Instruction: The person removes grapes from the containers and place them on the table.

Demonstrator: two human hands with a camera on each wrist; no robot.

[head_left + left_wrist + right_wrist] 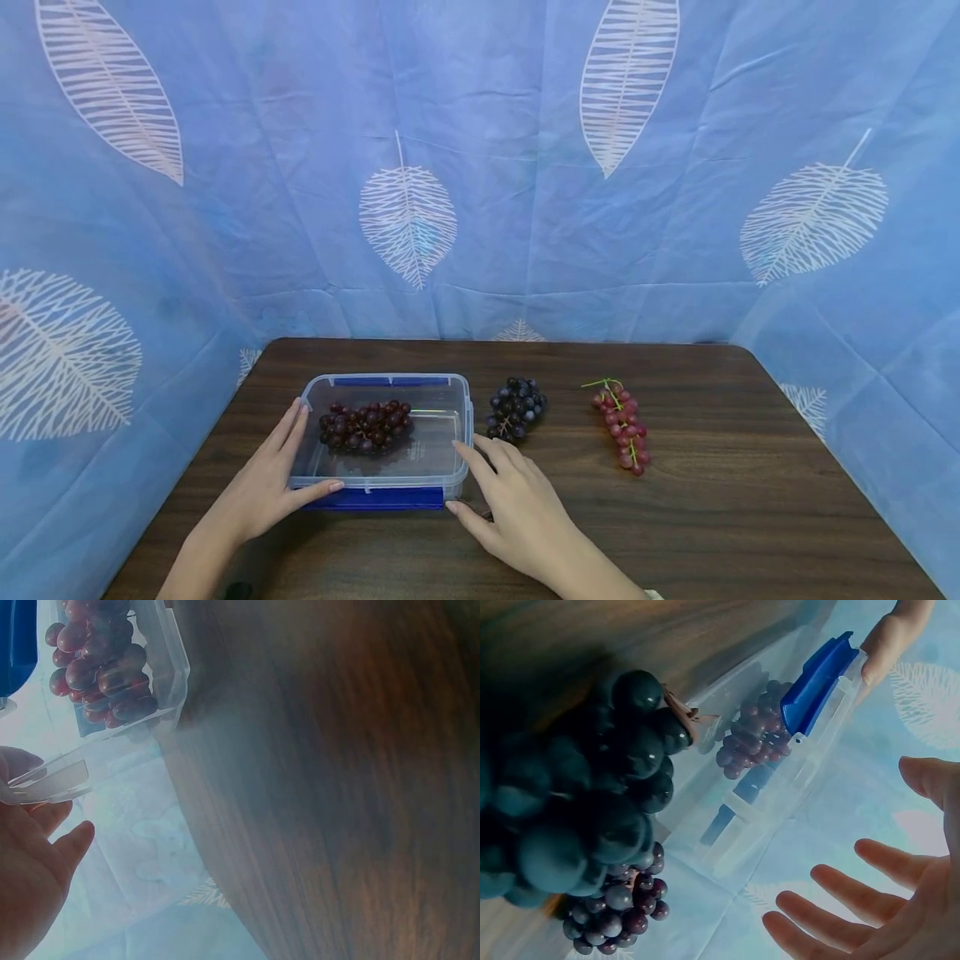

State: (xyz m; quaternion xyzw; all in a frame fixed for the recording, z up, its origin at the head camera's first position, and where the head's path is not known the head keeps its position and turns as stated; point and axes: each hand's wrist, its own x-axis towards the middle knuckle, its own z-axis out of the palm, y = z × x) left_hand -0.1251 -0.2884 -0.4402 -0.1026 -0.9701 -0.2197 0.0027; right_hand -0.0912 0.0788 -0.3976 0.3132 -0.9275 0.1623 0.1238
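A clear plastic food container [431,467] with blue clips holds a bunch of dark red grapes [366,428]. My left hand [258,483] rests against its left side, fingers fairly straight along the wall and thumb over the front rim. In the left wrist view this hand [34,862] is at the container's corner. My right hand [517,504] is by the right front corner, fingers spread. The right wrist view shows that hand [885,900] with nothing between its fingers. Close to that camera are large dark grapes [577,817], mostly hidden under the right hand in the head view.
A bunch of black grapes [517,410] lies just right of the container. Farther right is a light red bunch [622,429] with a green stem. The dark wooden table [720,517] meets a blue leaf-patterned cloth [510,208] at its back and sides.
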